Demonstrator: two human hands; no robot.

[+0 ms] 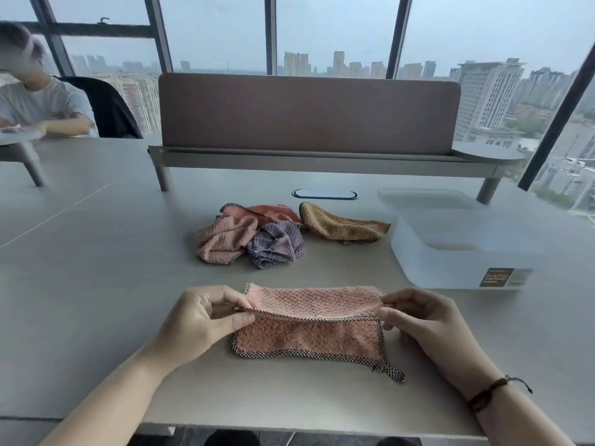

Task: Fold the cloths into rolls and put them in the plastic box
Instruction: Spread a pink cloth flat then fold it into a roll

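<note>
Head view, the only one: pink cloth flat on the worktop just in front of the body, long axis running left to right, far edge lifted and being brought toward the near edge in a fold. Left hand pinching the left end of that lifted edge between thumb and fingers; right hand pinching the right end the same way, dark bracelet on that wrist. Both hands level with each other, one at each short end, cloth stretched between them. Loose hanging loop trailing from the near right corner.

Plastic box beyond and to the right of the cloth, nearer the right hand, open at the top, label on its near wall; lid seemingly lying behind it. Nothing visible inside, so likely the first cloth of the batch. Four more cloths in a crumpled heap past the far edge: pale pink cloth, purple cloth, coral cloth, tan cloth, all well apart from the hands.

Key relation for the roll: with the long axis lying across the body, rolling best started from one short end toward the other, probably from the left, ending on the box side
</note>
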